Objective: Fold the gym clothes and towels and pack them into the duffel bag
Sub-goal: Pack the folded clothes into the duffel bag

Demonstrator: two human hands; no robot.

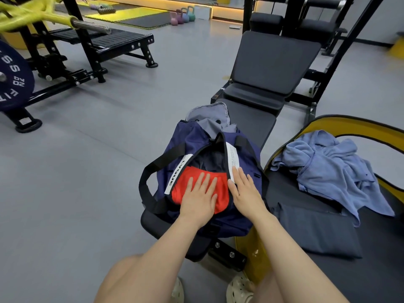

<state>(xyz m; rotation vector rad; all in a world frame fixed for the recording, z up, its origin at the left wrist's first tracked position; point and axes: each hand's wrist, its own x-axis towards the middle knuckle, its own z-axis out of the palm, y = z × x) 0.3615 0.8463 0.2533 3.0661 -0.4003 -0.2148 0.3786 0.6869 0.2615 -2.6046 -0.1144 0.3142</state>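
A navy duffel bag (196, 141) with black straps stands unzipped on the end of a black gym bench (253, 121). A folded red garment (185, 184) lies in its opening, with dark clothing behind it. My left hand (200, 195) presses flat on the red garment with straight fingers. Beside it, my right hand (246, 191) lies flat on the bag's right rim. To the right, a crumpled light blue towel (328, 169) lies on a black and yellow mat (389, 248). A folded dark grey garment (314, 230) sits below the towel.
A grey cloth (207, 114) pokes out of the bag's far end. A weight rack with a blue plate (13, 77) and a barbell stands at the left. Kettlebells (182, 16) line the far floor. Grey floor spreads left of the bench.
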